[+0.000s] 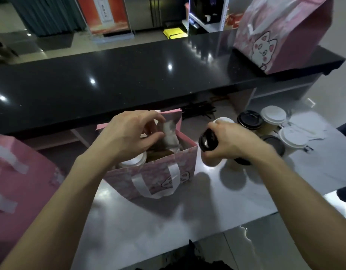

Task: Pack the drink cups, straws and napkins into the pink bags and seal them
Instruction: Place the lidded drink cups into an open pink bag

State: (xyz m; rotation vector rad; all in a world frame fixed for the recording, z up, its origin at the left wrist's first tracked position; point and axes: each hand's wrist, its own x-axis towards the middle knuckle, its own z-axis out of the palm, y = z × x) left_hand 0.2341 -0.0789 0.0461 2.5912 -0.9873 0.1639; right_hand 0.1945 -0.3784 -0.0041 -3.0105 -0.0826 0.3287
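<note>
open pink bag (158,172) stands upright on the pale worktop (168,217), mouth up, handle side toward the person, probably so both hands can work into it from above. left hand (129,133) is over the mouth of the bag, fingers curled down at the far wall, near a crumpled white paper (169,133) that sticks up inside; likely holding the mouth open or tucking that paper aside to make room, but whether the fingers actually pinch anything i cannot tell. a white-lidded cup (134,160) already sits in the near left corner of the bag, with brownish material just beside it that is too dim to name. right hand (228,141) is clenched around a black-lidded cup (208,142), tilted with the lid facing the bag and held just beside its right wall, above the worktop; judged to be the next cup going in, angled to clear the rim. the remaining cups (273,121), black and white lids mixed, cluster on the worktop to the right, within easy reach of that hand. a dark bundle that may be the straws (197,112) lies under the black counter (109,75) behind the bag; napkins not clearly identified. a second pink bag (22,172) lies at the left edge, a third pink bag (281,36) stands on the counter at the far right, top folded over. judgement: packing of this bag is mid-way and sealing is not yet begun.
</note>
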